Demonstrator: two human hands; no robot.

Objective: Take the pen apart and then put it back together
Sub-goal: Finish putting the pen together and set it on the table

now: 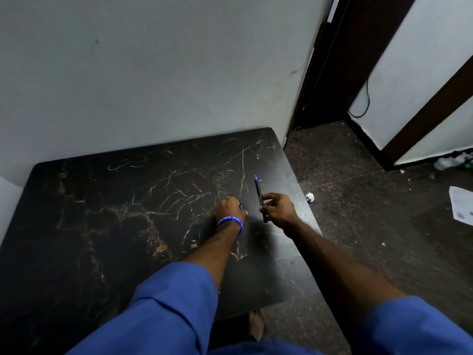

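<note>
My right hand point(277, 210) grips a slim dark pen body point(258, 190) with a blue end pointing up and away, held above the right side of the black marbled table point(128, 213). The pen's lower end sticks out below my fingers. My left hand point(229, 210), with a blue wristband, is closed low over the table just left of the pen. A small blue piece point(241, 206) shows at its fingertips; what part it is I cannot tell. The two hands are a short gap apart.
A grey wall runs behind the table. To the right lies dark speckled floor with a crumpled paper ball point(309, 197), a white sheet point(463, 206) and a dark door frame point(340, 60). The table's right edge is close to my right hand.
</note>
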